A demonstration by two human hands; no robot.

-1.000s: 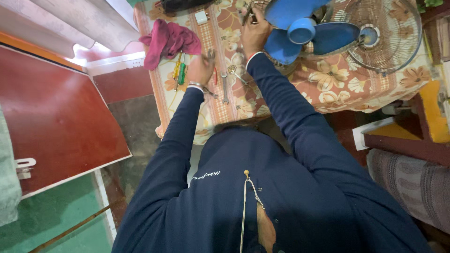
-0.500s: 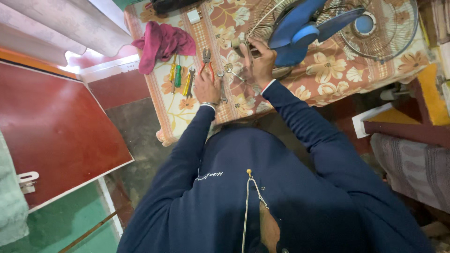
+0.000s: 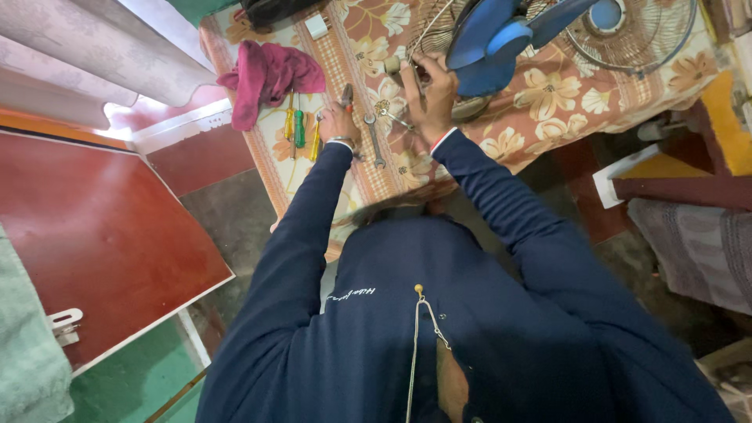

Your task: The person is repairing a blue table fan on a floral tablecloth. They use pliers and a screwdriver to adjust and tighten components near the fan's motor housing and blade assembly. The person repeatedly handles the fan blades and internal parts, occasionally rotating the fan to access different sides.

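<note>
A blue fan blade point(image 3: 489, 43) lies at the top centre of the frame, just above the right hand point(image 3: 429, 92), which curls around a small metal part. The left hand point(image 3: 338, 124) rests half-closed on the floral tablecloth point(image 3: 540, 117), beside a spanner point(image 3: 374, 139) and screwdrivers point(image 3: 299, 125).

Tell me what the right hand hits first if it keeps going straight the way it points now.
Probably the blue fan blade: the right hand points up the floral tablecloth toward it, though depth is unclear from above.
</note>
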